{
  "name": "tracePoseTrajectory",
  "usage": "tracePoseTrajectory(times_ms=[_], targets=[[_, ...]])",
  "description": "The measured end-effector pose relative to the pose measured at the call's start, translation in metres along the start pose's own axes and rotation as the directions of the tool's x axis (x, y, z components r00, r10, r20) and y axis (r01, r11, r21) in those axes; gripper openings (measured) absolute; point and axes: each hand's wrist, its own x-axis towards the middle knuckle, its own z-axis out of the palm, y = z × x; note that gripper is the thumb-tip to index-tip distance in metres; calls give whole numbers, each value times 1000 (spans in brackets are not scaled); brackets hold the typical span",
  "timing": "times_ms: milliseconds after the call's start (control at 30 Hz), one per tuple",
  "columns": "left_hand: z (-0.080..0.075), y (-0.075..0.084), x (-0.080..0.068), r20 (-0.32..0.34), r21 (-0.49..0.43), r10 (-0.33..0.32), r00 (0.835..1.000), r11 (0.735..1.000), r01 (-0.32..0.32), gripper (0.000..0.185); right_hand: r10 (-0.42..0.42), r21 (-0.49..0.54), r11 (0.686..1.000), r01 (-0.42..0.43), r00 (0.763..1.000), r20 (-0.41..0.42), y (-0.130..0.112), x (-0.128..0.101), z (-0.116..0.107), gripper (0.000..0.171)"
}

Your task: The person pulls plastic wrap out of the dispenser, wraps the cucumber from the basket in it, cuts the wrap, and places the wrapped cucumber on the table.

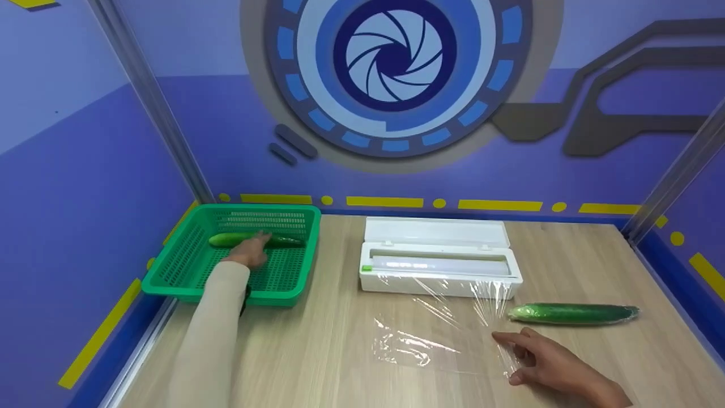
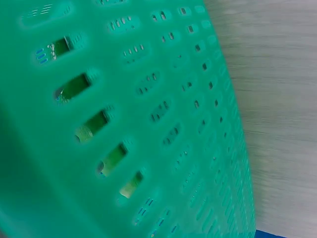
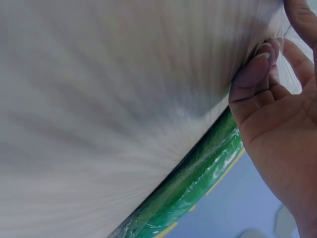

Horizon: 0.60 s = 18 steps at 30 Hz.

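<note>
Left hand (image 1: 249,253) inside green basket (image 1: 170,277), far left, fingers curling onto bare cucumber (image 1: 226,239). Right hand (image 1: 544,360) near right, fingers spread, pinning cling film sheet (image 1: 419,340) flat on tabletop (image 1: 317,351). Wrapped cucumber (image 1: 572,313) just beyond.

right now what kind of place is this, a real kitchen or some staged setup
Probably a staged booth, not a home kitchen: a wooden table boxed in by purple printed walls with a camera-shutter graphic. On it sit a cling film dispenser, a green basket and a wrapped cucumber.
</note>
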Motion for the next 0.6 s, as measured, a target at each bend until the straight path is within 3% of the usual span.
tracePoseTrajectory(times_ms=[133, 600], targets=[[0, 1, -1, 31, 5, -16, 999, 1000, 16, 64, -48, 0, 999, 48, 999, -16, 2, 0, 2, 77], [-2, 3, 3, -11, 33, -15, 1000, 999, 15, 64, 39, -4, 999, -39, 999, 6, -1, 0, 0, 77]])
